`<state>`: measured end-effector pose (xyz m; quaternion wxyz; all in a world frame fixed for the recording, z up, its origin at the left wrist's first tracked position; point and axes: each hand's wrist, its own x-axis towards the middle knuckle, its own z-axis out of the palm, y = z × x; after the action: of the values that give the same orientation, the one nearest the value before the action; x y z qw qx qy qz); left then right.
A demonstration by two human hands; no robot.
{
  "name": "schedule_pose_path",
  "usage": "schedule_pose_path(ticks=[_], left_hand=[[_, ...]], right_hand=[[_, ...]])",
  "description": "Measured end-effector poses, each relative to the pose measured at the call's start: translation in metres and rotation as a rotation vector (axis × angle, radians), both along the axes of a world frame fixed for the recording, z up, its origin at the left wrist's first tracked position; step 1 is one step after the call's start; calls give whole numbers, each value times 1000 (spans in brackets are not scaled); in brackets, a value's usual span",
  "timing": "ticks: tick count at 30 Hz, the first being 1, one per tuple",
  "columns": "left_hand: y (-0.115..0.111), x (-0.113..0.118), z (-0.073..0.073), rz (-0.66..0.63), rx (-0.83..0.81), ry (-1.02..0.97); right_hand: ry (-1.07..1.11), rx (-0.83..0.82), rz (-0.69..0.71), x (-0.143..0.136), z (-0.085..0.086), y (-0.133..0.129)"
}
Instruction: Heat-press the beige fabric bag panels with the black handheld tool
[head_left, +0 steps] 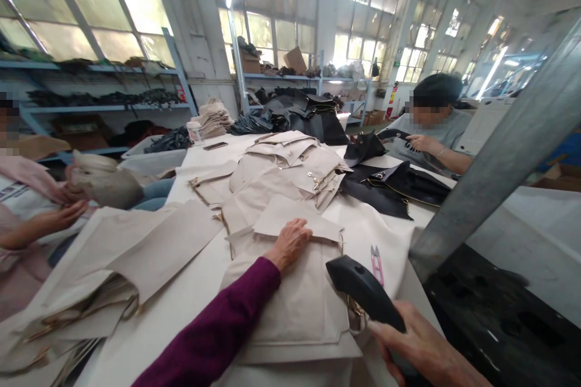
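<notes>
A beige bag piece (299,308) lies in front of me, its upper flap (281,217) folded back. My left hand (292,243), in a purple sleeve, rests at the flap's edge with bent fingers gripping it; the thumb is partly hidden. In my right hand (420,338) is a black curved handheld tool (363,284), its blunt head over the bag's right side. Gold-coloured metal hardware (356,308) shows beneath the tool. Pink-handled thread snips (376,265) lie on the table just beyond the tool.
Beige bag pieces (272,163) are heaped ahead, with more (167,242) at left. Black bag pieces (390,187) lie at right, near a slanted metal post (490,157). One co-worker (440,127) sits at far right; another person's hand (63,217) shows at left.
</notes>
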<state>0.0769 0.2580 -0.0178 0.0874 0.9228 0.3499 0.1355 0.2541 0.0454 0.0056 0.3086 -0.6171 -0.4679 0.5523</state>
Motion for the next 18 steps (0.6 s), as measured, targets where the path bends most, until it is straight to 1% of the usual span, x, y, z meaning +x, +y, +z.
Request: schedule_pose_path(ticks=[3,7,10,13,15,18], left_hand=[[13,0,-4,-37,-50,-32],[16,-6,4,-91,-128,-107],[11,-12,12,-132,-222,-168],[-1,-21,15,-164,-349,-225],[-9,-28,12,-169,-427,-258],[-20,-36,2,-130,-492,-327]], right_hand=[[-5,-7,-10,-2,2,10],[-47,28,5,-5,8,23],[-62,100,31,-7,11,32],[-87,120,-1,-7,14,41],[-101,120,-44,-7,18,46],[-126,141,-92,-6,29,45]])
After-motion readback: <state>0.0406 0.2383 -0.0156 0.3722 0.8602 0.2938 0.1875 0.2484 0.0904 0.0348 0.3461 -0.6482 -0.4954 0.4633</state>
